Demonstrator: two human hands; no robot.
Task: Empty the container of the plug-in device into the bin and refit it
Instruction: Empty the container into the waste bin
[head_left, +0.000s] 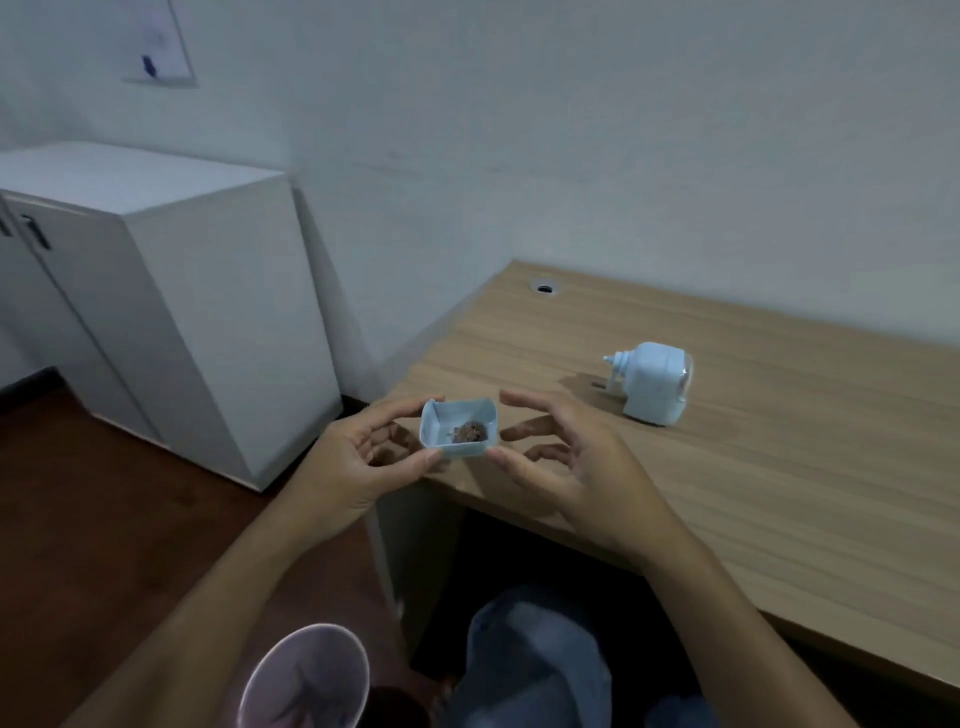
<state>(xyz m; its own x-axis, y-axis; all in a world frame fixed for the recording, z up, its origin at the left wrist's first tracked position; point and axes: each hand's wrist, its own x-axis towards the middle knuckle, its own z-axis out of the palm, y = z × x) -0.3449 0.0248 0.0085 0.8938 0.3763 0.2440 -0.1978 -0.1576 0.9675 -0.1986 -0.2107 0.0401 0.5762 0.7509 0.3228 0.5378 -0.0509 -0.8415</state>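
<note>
A small pale-blue container (441, 422) with a clump of brown shavings inside is held level over the desk's near left corner. My left hand (358, 457) pinches its left side between thumb and forefinger. My right hand (561, 457) is just to its right, fingers spread; the thumb tip reaches the container's lower right corner, and I cannot tell whether it touches. The pale-blue device (652, 382), a small boxy unit with a crank on its left, stands on the wooden desk (779, 493) behind my right hand. The bin (306, 675), round and translucent, stands on the floor at the bottom left.
A white cabinet (197, 312) stands on the left against the wall. The desk has a cable hole (544, 287) at its far left corner. My knees in jeans (535, 660) are under the desk edge. Dark wooden floor lies to the left.
</note>
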